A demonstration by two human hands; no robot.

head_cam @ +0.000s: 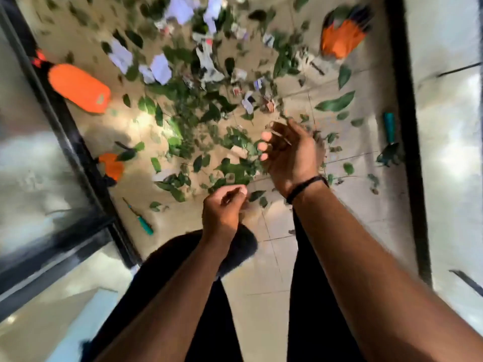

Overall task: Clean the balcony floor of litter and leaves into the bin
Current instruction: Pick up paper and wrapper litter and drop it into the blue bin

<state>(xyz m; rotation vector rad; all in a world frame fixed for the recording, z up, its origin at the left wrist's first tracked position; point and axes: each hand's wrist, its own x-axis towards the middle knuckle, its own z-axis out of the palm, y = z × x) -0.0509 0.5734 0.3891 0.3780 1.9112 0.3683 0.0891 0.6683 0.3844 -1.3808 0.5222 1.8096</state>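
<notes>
Green leaves point(198, 142) lie scattered thickly over the beige tiled balcony floor point(274, 257), mixed with crumpled white paper scraps point(160, 67) and small wrappers point(269, 105) farther away. My left hand point(223, 207) hovers above the near edge of the leaves with its fingers curled in and nothing visible in them. Farther out, my right hand point(290, 155), with a dark band at the wrist, is over the leaf pile, fingers loosely bent and holding nothing that I can see. The whole view is motion-blurred. No bin is in view.
An orange oblong object point(78, 87) lies at the left by the black frame point(65, 126). Orange gloves lie at far right point(342, 39) and left point(112, 165). A teal-handled tool point(142, 220) and a teal trowel point(389, 137) rest on the floor. Glass panels bound both sides.
</notes>
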